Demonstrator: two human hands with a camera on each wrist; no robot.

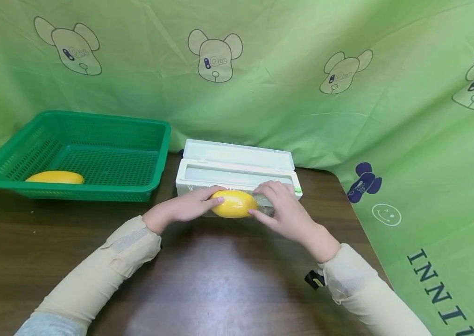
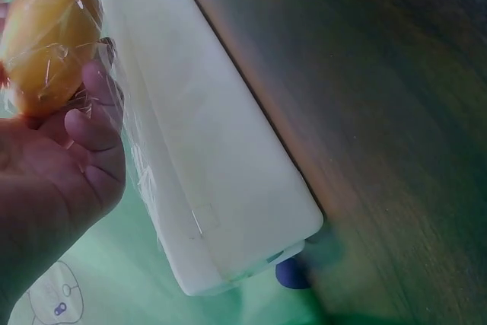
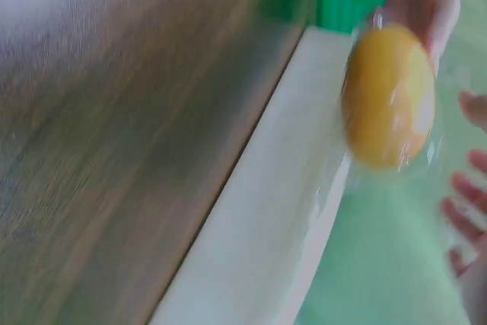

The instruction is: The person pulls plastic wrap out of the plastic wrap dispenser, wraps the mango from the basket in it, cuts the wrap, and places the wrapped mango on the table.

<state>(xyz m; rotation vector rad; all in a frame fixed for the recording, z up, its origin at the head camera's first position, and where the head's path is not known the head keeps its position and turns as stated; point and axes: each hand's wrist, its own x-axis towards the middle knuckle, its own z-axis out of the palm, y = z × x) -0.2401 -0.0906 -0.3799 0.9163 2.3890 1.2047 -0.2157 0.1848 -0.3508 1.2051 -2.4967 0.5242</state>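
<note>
A yellow mango (image 1: 234,204) with shiny clear cling film over it is held above the front of a white cling-film dispenser box (image 1: 237,175). My left hand (image 1: 186,204) grips its left end, thumb in front and fingers behind. In the left wrist view, creased film covers the mango (image 2: 52,36) and stretches along the box (image 2: 205,135). Beside the mango's right end is my right hand (image 1: 285,210), its fingers spread and slightly bent. The right wrist view shows a gap between these fingers (image 3: 468,195) and the mango (image 3: 389,97).
On the left of the wooden table (image 1: 220,289) stands a green perforated basket (image 1: 106,192), with another yellow mango (image 1: 56,177) inside. The dispenser's lid (image 1: 237,153) is raised at the back. A green printed curtain (image 1: 270,107) hangs behind and along the right side.
</note>
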